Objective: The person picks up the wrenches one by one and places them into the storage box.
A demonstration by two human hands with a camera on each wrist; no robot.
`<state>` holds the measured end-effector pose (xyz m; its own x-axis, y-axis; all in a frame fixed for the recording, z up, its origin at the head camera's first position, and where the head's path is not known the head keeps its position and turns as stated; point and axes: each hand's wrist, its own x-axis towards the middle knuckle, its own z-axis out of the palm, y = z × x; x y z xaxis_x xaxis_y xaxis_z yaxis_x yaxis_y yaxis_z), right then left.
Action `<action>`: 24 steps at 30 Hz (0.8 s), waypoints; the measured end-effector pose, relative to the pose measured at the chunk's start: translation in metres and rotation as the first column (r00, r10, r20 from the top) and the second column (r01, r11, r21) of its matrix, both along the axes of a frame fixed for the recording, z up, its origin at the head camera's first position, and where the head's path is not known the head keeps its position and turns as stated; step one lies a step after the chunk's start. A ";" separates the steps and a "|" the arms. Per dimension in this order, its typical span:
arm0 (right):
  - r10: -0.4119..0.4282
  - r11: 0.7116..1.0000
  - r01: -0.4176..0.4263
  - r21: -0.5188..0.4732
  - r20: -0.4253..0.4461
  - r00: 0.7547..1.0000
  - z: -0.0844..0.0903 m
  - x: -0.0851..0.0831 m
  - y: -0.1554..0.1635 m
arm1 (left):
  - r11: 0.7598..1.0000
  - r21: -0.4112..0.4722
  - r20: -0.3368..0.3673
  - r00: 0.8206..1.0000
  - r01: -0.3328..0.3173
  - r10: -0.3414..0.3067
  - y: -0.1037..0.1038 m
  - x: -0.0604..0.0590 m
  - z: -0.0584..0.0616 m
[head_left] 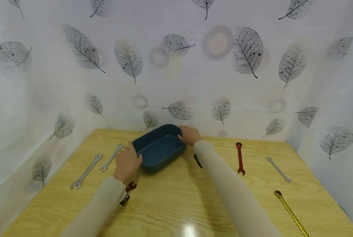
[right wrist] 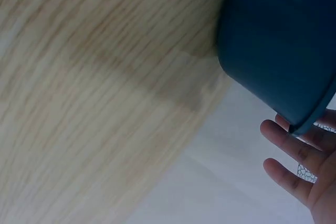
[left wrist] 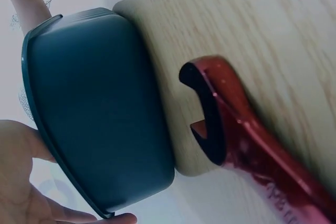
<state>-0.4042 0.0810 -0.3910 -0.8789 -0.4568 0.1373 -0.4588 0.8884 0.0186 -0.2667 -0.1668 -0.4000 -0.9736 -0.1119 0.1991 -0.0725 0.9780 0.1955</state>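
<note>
A dark blue rectangular plastic basin point(head_left: 161, 149) with rounded corners is at the back of the wooden table, set at a slant. Nothing lies inside it in the head view. At its left end my left hand point(head_left: 128, 162) grips the rim, thumb toward the inside. My right hand point(head_left: 190, 135) holds the rim at the far right end. The left wrist view shows the basin's outer wall point(left wrist: 100, 108) from the side, beside a red wrench point(left wrist: 247, 135) that my left wrist mostly covers in the head view. Fingers point(right wrist: 286, 137) of my right hand reach the rim in the right wrist view.
Two silver wrenches point(head_left: 86, 171) point(head_left: 112, 158) lie left of the basin. On the right lie another red wrench point(head_left: 240, 159), a small silver wrench point(head_left: 278, 170) and a yellow wrench point(head_left: 292, 213). A leaf-printed white curtain point(head_left: 176, 82) stands behind the table point(head_left: 170, 204).
</note>
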 end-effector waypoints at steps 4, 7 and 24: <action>-0.023 1.000 0.023 -0.001 0.005 1.000 -0.002 0.001 0.000 | 1.000 0.016 -0.004 1.000 0.002 -0.002 0.002 0.002 0.001; -0.042 0.999 0.043 -0.007 0.019 0.999 -0.001 0.003 0.002 | 1.000 -0.003 -0.004 1.000 -0.005 0.005 0.002 0.003 0.003; -0.053 0.997 0.055 -0.062 0.045 0.998 -0.001 -0.002 0.002 | 0.996 -0.087 0.064 0.998 -0.004 0.010 0.008 0.006 0.004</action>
